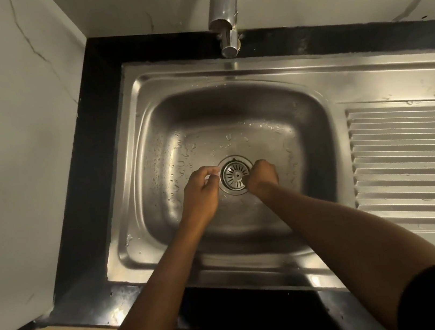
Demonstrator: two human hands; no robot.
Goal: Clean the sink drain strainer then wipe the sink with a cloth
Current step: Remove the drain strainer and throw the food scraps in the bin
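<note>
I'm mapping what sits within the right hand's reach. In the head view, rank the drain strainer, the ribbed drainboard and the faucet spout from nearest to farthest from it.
From the right hand:
1. Drain strainer, right at its fingers, to its left.
2. Ribbed drainboard, off to its right.
3. Faucet spout, beyond the sink's far rim.

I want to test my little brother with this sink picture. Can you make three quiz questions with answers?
1. True or false: the strainer sits in the drain of the sink.
2. Which side of the bowl has the ribbed draining board: A left, B right?
3. Fill in: the tap is at the ____ of the sink.

Key: 1 true, with the left hand and right hand beside it. 2 B. 3 back.
</note>
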